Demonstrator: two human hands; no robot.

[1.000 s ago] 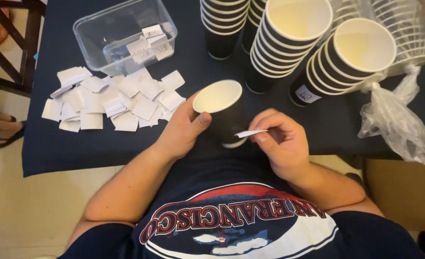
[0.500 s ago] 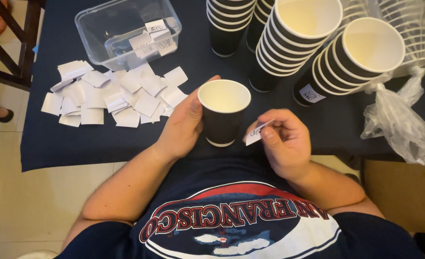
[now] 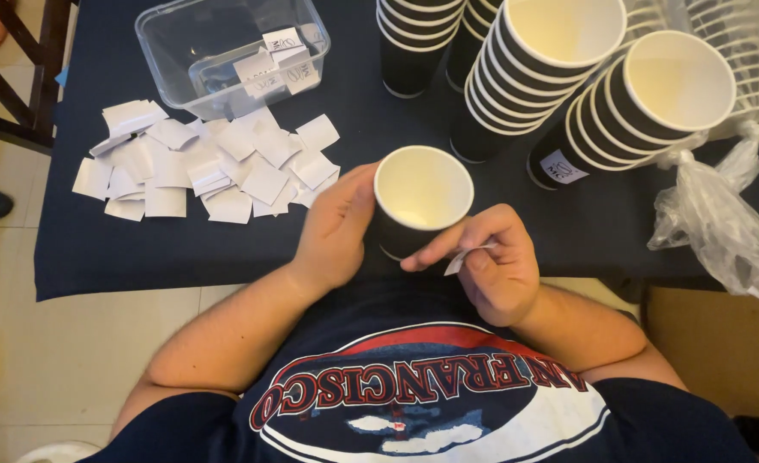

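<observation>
My left hand (image 3: 332, 227) grips the side of a black paper cup (image 3: 420, 199) with a white inside, held upright at the near edge of the dark blue table (image 3: 122, 257). My right hand (image 3: 492, 261) pinches a small white sticker (image 3: 463, 256) between thumb and fingers, right against the cup's lower right wall. The cup looks empty inside.
A heap of white paper slips (image 3: 204, 167) lies left of the cup, in front of a clear plastic box (image 3: 234, 53) holding a few more. Stacks of black cups (image 3: 551, 64) lie and stand behind. A crumpled clear bag (image 3: 722, 227) is at right. A wooden chair (image 3: 19, 77) stands far left.
The cup has been turned from tilted to upright and brought closer to me. My right hand with the sticker has moved up against the cup's side.
</observation>
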